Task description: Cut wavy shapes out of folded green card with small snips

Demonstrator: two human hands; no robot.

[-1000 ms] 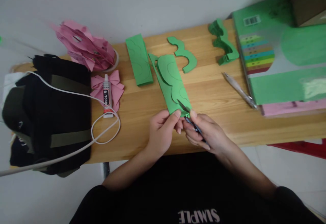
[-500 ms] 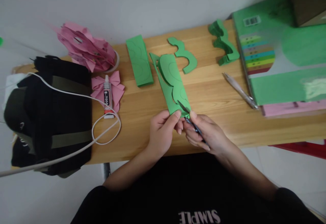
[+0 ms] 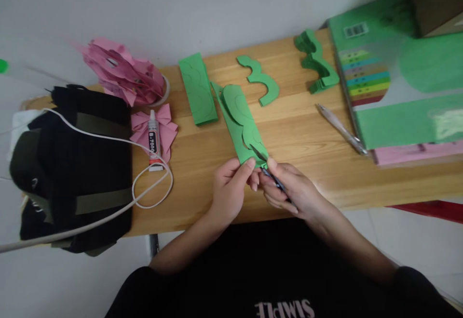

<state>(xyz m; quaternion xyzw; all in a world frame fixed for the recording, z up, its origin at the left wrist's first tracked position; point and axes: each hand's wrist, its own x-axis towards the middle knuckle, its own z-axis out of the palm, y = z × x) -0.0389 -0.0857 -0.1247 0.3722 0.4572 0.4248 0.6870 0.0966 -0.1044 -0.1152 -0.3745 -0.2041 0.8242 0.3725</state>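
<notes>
Near the table's front edge, my left hand [image 3: 233,183] pinches the lower end of a folded green paper strip [image 3: 249,120], thumb on top. Curved pencil lines mark the strip, and a wavy slit opens along its left side. My right hand [image 3: 289,183] closes round a slim dark craft knife [image 3: 277,183]. Its pointed blade lies over the strip's lower end, close to the left thumb. The right thumb also touches the paper's edge. Beyond the strip lie a wavy green paper cutout [image 3: 267,86] and, to its left, a marked green paper strip [image 3: 198,89].
A stack of green cutouts [image 3: 318,62] stands at the back. On the right are a pen [image 3: 342,127] and a green paper pack [image 3: 415,120]. Pink paper pieces [image 3: 123,72], a glue tube [image 3: 154,142], a white cable [image 3: 152,190] and a black bag [image 3: 101,164] occupy the left.
The strip's far end has dipped slightly lower in view and tilted a little left. Both hands keep nearly the same place and grip.
</notes>
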